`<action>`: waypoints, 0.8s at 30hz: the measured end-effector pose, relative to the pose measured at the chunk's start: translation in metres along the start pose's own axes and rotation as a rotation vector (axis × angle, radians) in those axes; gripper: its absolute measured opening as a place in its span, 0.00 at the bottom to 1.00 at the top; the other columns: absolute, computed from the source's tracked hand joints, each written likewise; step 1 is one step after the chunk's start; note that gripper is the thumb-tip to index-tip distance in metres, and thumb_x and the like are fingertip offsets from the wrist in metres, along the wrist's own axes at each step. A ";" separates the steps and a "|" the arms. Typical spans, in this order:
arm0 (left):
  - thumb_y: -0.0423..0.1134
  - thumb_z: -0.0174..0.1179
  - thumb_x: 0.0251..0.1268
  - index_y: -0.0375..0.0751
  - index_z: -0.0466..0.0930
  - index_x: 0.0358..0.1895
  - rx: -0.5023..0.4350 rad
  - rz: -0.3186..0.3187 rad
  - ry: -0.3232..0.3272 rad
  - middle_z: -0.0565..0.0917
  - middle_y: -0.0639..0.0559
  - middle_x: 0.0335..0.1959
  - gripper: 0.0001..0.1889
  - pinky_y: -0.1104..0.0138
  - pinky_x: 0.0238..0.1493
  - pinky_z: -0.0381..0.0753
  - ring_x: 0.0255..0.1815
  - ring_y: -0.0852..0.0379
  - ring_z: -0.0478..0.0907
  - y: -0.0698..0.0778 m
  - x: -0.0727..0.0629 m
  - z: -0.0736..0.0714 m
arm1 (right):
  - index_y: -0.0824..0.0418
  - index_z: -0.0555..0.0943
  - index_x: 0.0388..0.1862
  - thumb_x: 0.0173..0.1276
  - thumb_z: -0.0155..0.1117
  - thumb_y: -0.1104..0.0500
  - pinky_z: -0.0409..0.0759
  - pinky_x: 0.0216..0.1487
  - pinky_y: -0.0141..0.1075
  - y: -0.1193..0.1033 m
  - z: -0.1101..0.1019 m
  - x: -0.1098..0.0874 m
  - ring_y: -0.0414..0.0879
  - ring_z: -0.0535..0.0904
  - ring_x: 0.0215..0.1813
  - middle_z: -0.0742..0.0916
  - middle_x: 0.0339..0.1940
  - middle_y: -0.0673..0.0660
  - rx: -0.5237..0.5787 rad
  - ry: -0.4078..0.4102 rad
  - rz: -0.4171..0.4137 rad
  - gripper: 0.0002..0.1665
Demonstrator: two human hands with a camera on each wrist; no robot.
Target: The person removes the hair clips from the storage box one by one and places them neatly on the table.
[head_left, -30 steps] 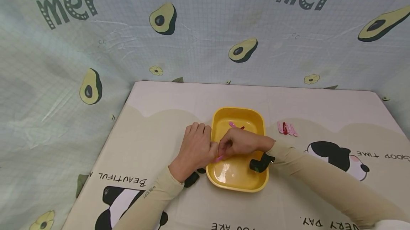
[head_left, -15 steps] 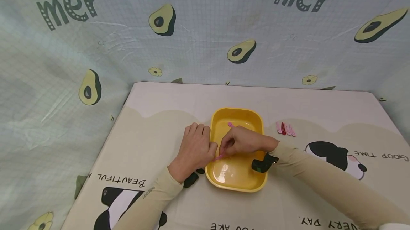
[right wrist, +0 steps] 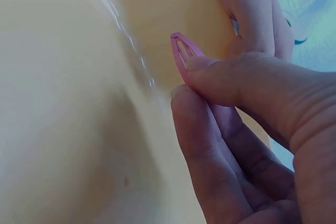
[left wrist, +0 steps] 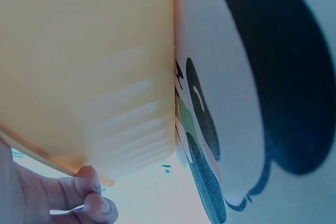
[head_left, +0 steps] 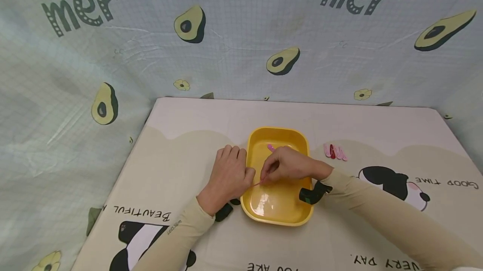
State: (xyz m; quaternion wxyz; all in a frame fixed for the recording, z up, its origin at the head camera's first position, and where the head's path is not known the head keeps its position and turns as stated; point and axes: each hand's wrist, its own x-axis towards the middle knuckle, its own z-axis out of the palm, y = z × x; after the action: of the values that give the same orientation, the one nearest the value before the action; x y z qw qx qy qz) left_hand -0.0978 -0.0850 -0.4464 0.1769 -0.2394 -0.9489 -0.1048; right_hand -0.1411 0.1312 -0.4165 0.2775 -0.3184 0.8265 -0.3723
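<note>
My right hand is over the yellow tray, thumb and fingertips pinching a pink snap hair clip. The clip's slotted end sticks out past the thumb in the right wrist view. At the tray's left side, my left hand grips the rim, its fingertips curled just beneath the edge in the left wrist view. Another pink hair clip lies inside the tray near its far end, partly covered by the right hand.
To the right of the tray, several pink and red hair clips lie side by side in a row on the table. The printed tablecloth reaches back to an avocado-print curtain. Black wrist cameras show under both wrists.
My right hand has drawn slightly to the right, away from the left hand, with the clip turning in its fingers. A red piece visible earlier in the tray is now hidden behind it.
</note>
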 end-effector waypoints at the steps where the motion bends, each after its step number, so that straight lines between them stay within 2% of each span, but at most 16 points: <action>1: 0.40 0.56 0.60 0.42 0.68 0.26 -0.002 0.001 0.003 0.68 0.50 0.24 0.09 0.57 0.44 0.68 0.33 0.49 0.64 0.000 0.000 0.000 | 0.54 0.92 0.35 0.63 0.76 0.57 0.85 0.44 0.26 0.000 0.000 -0.001 0.34 0.87 0.35 0.93 0.32 0.48 0.001 0.009 -0.005 0.03; 8: 0.39 0.56 0.59 0.42 0.68 0.26 -0.010 0.002 0.012 0.69 0.50 0.24 0.09 0.57 0.44 0.68 0.33 0.49 0.65 0.000 0.000 0.000 | 0.56 0.92 0.36 0.63 0.76 0.57 0.84 0.43 0.26 0.000 -0.001 -0.005 0.34 0.87 0.35 0.94 0.33 0.50 0.021 0.060 0.006 0.05; 18: 0.42 0.55 0.63 0.41 0.70 0.30 -0.015 -0.022 -0.049 0.69 0.50 0.26 0.09 0.57 0.46 0.67 0.35 0.49 0.64 0.001 0.001 -0.003 | 0.58 0.91 0.38 0.65 0.74 0.60 0.86 0.44 0.29 -0.001 -0.006 -0.012 0.39 0.89 0.37 0.94 0.36 0.53 0.090 0.095 0.071 0.04; 24: 0.41 0.55 0.63 0.41 0.70 0.29 -0.010 -0.017 -0.043 0.69 0.50 0.26 0.09 0.57 0.46 0.68 0.35 0.49 0.65 0.001 0.001 -0.002 | 0.58 0.90 0.36 0.65 0.73 0.59 0.86 0.43 0.30 0.000 -0.010 -0.017 0.41 0.88 0.35 0.93 0.33 0.52 0.103 0.130 0.102 0.03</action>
State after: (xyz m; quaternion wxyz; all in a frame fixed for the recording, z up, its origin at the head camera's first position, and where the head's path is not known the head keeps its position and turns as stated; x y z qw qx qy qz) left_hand -0.0978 -0.0843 -0.4443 0.1546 -0.2342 -0.9539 -0.1061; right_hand -0.1368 0.1484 -0.4070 0.2579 -0.2363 0.8376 -0.4196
